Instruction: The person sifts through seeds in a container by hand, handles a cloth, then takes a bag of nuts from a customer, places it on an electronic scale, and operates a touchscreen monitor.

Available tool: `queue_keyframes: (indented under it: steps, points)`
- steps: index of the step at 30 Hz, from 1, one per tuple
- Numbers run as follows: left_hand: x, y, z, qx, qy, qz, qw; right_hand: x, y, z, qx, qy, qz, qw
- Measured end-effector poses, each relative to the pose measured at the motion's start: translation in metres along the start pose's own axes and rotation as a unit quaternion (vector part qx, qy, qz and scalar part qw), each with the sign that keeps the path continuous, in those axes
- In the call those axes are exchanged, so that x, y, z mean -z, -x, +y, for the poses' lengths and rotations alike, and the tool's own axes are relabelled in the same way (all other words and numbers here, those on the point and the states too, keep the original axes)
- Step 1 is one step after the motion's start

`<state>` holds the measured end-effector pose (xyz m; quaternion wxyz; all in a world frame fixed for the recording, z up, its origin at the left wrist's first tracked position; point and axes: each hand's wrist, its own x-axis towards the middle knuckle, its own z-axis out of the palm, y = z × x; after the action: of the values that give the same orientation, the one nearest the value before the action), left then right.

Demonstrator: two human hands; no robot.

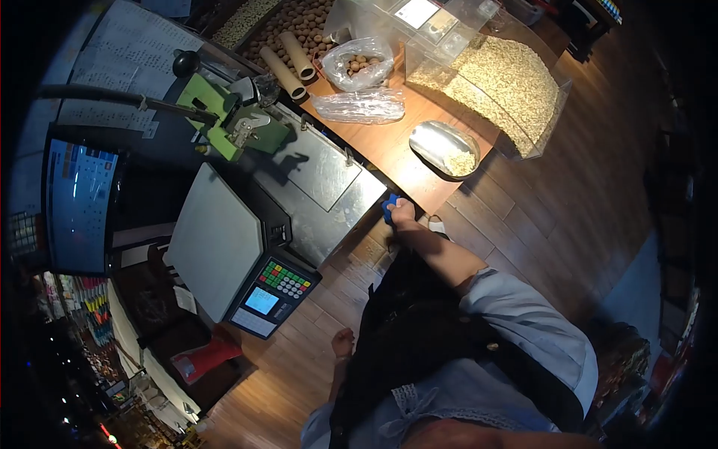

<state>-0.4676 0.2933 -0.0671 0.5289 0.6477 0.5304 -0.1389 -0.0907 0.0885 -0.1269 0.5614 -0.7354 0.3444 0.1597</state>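
Observation:
My right hand (404, 211) is closed around a crumpled blue thing (389, 207), perhaps a cloth, beside the near corner of the wooden table. My left hand (342, 343) hangs low by my dark apron (419, 344), its fingers curled in, with nothing visible in them. Just beyond my right hand, a metal scoop (437, 144) lies on the tabletop with some pale chopped pieces in it. Left of that hand is the corner of a metal-topped counter (329, 183). A weighing scale (217, 243) with a keypad and lit display stands nearer my left hand.
On the wooden tabletop (419, 179) are a clear bin (501, 90) of pale flakes, plastic bags (359, 107) and cardboard tubes (283, 72). Round brown nuts (299, 30) fill a tray behind. A green clamp-like device (224, 123) and a monitor (81, 206) stand left.

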Motion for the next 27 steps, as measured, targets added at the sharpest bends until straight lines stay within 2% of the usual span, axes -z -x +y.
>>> queue_keyframes:
  steps: [1, 2, 3, 4, 5, 7, 10, 14, 17, 23, 27]
  points:
    - [0.013, -0.002, -0.017, 0.043, -0.014, -0.055, 0.997, -0.020, -0.028, 0.012, 0.039, 0.006, -0.007, 0.999]
    - [0.016, -0.001, -0.037, 0.098, -0.025, -0.033, 0.994, -0.032, -0.048, 0.030, 0.060, 0.096, 0.023, 0.993]
    - [0.033, -0.015, -0.092, 0.040, 0.186, -0.095, 0.977, -0.050, -0.111, 0.086, 0.057, 0.091, 0.021, 0.994]
    - [0.040, -0.023, -0.117, -0.189, -0.210, -0.117, 0.952, -0.117, -0.131, 0.087, 0.116, -0.342, 0.105, 0.927]
    - [0.047, -0.034, -0.140, -0.375, -0.564, -0.115, 0.727, -0.140, -0.150, 0.106, 0.111, -0.345, 0.102, 0.926]
    - [0.052, -0.040, -0.138, -0.367, -0.566, -0.110, 0.730, -0.135, -0.147, 0.117, 0.098, -0.327, 0.067, 0.938]
    - [0.046, -0.021, -0.148, -0.356, -0.565, -0.105, 0.737, -0.162, -0.153, 0.094, 0.079, -0.299, 0.017, 0.951]
    - [0.024, -0.010, -0.160, -0.336, -0.548, -0.104, 0.759, -0.141, -0.140, 0.105, 0.058, -0.242, -0.054, 0.967]
    - [0.009, -0.006, -0.167, -0.324, -0.533, -0.100, 0.775, -0.121, -0.154, 0.095, 0.048, -0.198, -0.108, 0.973]
    - [0.011, 0.005, -0.177, -0.315, -0.496, -0.102, 0.802, -0.126, -0.148, 0.047, 0.034, -0.109, -0.197, 0.974]
    - [0.015, -0.007, -0.171, -0.338, -0.473, -0.112, 0.806, -0.071, -0.108, 0.042, 0.039, -0.061, -0.229, 0.971]
